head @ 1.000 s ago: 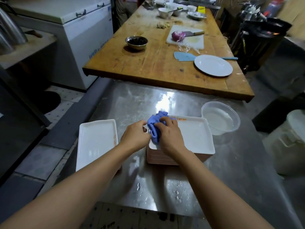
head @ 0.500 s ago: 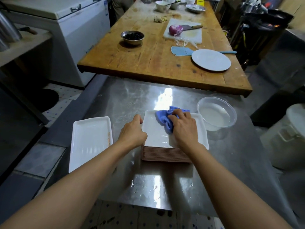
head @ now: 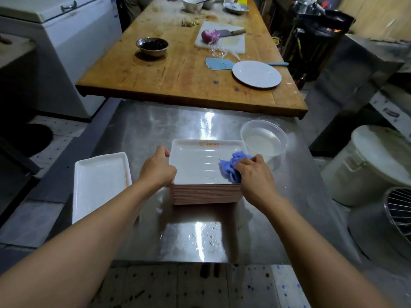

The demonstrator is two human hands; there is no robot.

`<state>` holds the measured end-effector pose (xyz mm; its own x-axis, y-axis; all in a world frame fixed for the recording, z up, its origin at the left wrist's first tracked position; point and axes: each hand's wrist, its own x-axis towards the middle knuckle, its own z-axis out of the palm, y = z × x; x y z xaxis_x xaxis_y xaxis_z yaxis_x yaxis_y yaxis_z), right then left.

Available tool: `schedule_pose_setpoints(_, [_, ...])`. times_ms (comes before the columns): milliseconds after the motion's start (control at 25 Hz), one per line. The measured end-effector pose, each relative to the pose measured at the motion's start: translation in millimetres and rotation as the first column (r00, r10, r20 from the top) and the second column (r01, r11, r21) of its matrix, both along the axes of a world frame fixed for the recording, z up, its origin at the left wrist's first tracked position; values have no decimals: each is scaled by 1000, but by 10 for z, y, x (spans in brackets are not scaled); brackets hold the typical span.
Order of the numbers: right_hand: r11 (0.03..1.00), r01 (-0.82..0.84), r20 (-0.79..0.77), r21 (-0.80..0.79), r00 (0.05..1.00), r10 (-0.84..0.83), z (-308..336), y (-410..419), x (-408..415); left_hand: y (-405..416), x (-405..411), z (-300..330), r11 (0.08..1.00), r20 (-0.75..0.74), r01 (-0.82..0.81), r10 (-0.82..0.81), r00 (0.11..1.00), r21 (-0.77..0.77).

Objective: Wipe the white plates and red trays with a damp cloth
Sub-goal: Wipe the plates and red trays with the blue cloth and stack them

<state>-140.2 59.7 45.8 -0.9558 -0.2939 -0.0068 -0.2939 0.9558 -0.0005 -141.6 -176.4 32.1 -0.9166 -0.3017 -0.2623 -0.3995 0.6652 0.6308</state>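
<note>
- A stack of trays [head: 205, 193] with reddish edges is seen near the middle of the steel table [head: 155, 130]; all places below are given relative to this stack.
- The top tray [head: 195, 161], white inside with a small orange mark at its far rim, lies on the stack.
- The left side of the stack's top is gripped by the left hand [head: 156, 171], its fingers curled over the rim.
- A crumpled blue cloth [head: 232, 166] is held by the right hand [head: 255, 176] and pressed onto the right part of the top tray's surface, at the stack's right edge.
- A single white rectangular plate [head: 100, 185] is laid flat on the table to the left of the stack, apart from it.
- A clear plastic bowl [head: 263, 138] holding water is placed just beyond the stack's far right corner.
- Water drops [head: 206, 238] are scattered on the table in front of the stack.
- Behind the stack, a wooden table [head: 178, 74] is seen, on which a round white plate [head: 256, 73], a metal bowl [head: 152, 46] with dark contents, and a white cutting board [head: 231, 41] with a red onion [head: 210, 36] and a cleaver [head: 231, 32] are set.
- To the right of the stack, off the table, a white lidded bucket [head: 367, 165] is standing.
</note>
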Motion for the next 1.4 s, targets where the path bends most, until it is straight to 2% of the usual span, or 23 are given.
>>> schedule_pose_setpoints(200, [979,-23,15,-202,1000,27,-99,-305,359,-10,14,-55,991,-26,-32,35,999,127])
schedule_pose_setpoints(320, [917,-53,62,-396,995,84,-139,-754,467,-36,33,-92,956,-12,-56,62,998,288])
schedule_pose_setpoints(440, [850,36,132,-526,990,40,-147,-1110,483,-65,63,-121,917,-9,-60,69,998,394])
schedule_pose_setpoints(520, [845,-5,89,-535,994,63,-170,-1176,472,-70,73,-137,908,-13,-60,72,997,415])
schedule_pose_setpoints(600, [858,-116,28,-500,988,150,-190,-1109,449,-74,64,-143,909,-18,-65,79,997,411])
schedule_pose_setpoints(720, [864,-149,-26,-480,987,156,-192,-849,442,-56,48,-125,939,-4,-72,77,997,336])
schedule_pose_setpoints(920, [892,-12,-66,-452,998,-21,-145,-299,444,-9,12,-120,988,-19,-49,53,998,148])
schedule_pose_setpoints(960, [912,7,-103,-410,993,-54,-136,-188,438,-4,10,-123,990,-20,-47,50,999,130])
schedule_pose_setpoints(1040, [973,37,-139,-228,988,-71,-108,-17,407,17,7,-111,994,-22,-42,44,999,97])
schedule_pose_setpoints(1120, [997,38,-103,-65,994,-44,-74,49,360,37,14,-81,997,-26,-38,40,999,67])
schedule_pose_setpoints(1160, [998,36,-93,-54,995,-41,-53,54,338,47,22,-59,999,-24,-35,36,999,37])
schedule_pose_setpoints(1200, [996,45,-86,-83,995,-52,-25,54,326,59,38,-35,999,-20,-30,29,999,-21])
schedule_pose_setpoints(1240, [980,86,-74,-178,992,-101,15,55,322,72,68,-16,993,-22,-19,16,1000,-115])
schedule_pose_setpoints(1320, [883,194,-51,-428,970,-238,98,107,343,152,169,19,939,-68,19,-45,997,-342])
schedule_pose_setpoints(1400, [780,228,-55,-582,947,-318,144,201,378,304,278,56,885,-182,96,-198,963,-455])
